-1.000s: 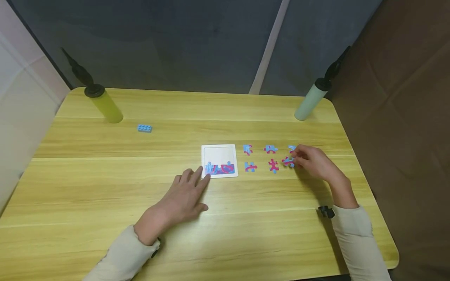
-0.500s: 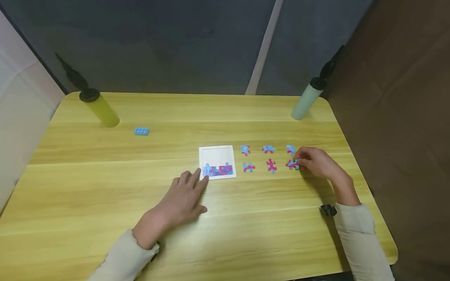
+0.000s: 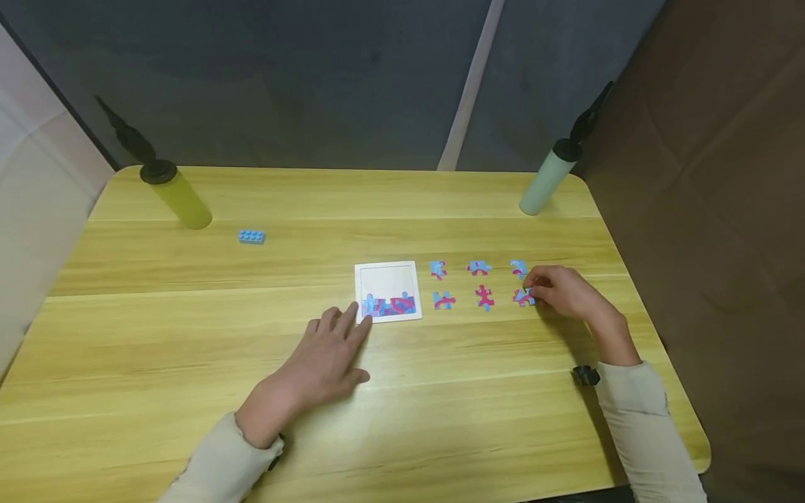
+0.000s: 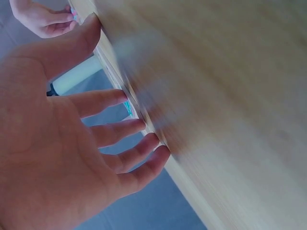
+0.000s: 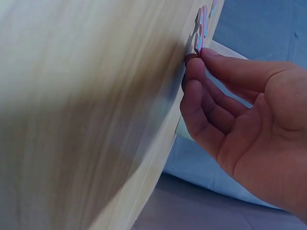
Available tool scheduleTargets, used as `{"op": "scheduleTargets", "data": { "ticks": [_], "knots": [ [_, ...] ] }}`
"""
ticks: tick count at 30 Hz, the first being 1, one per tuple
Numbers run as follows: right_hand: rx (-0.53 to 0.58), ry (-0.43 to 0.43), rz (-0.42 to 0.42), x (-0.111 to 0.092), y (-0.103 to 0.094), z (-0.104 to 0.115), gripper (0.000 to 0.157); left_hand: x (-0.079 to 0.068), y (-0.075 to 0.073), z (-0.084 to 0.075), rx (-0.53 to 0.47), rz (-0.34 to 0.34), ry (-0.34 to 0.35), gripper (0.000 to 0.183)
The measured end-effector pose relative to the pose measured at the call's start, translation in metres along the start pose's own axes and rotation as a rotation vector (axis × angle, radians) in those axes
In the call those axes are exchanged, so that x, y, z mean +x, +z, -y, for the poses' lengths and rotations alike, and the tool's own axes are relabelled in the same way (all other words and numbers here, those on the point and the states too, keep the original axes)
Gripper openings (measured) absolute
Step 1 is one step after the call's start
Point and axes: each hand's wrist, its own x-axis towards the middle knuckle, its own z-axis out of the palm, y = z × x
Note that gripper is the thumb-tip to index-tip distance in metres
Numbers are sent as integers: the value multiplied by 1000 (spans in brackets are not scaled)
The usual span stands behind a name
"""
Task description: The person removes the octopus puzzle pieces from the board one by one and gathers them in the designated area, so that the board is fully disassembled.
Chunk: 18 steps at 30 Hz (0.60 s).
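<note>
A white square puzzle tray [image 3: 385,276] lies mid-table, its near strip filled with blue, purple and pink pieces. My left hand [image 3: 321,360] lies with fingers spread, the fingertips touching the tray's near left corner. At the right, my right hand [image 3: 569,292] pinches a blue-and-pink puzzle piece [image 3: 522,298] at its right edge, between thumb and finger. In the right wrist view that puzzle piece [image 5: 198,43] is tilted up at the fingertips, close to the tabletop. Above it lies another piece [image 3: 518,267], close to the fingers.
Several loose puzzle pieces lie right of the tray, including an upper left one [image 3: 437,270] and a mostly pink one [image 3: 485,298]. A blue toy brick [image 3: 251,237] sits farther left. A yellow-green hand pump [image 3: 182,200] and a pale green one [image 3: 547,185] stand toward the back.
My right hand has shifted the pinched piece slightly to the right, uncovering more of the piece above it. My left hand stays at the tray. The head view has moved a little.
</note>
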Motion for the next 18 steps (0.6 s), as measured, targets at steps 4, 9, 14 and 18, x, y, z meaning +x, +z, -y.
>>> {"op": "scheduleTargets", "data": {
  "ticks": [4,9,14,18],
  "knots": [
    [-6,5,-2,0,-1,0,11,0,0,0,-4,-3,0,84],
    [-12,8,-4,1,-2,-1,11,-1,0,1,-12,-9,4,84],
    [-24,15,-5,0,-3,-1,13,0,1,1,-16,-10,6,84],
    [-39,-5,-27,1,-3,0,13,0,1,1,-12,-10,4,84]
  ]
}}
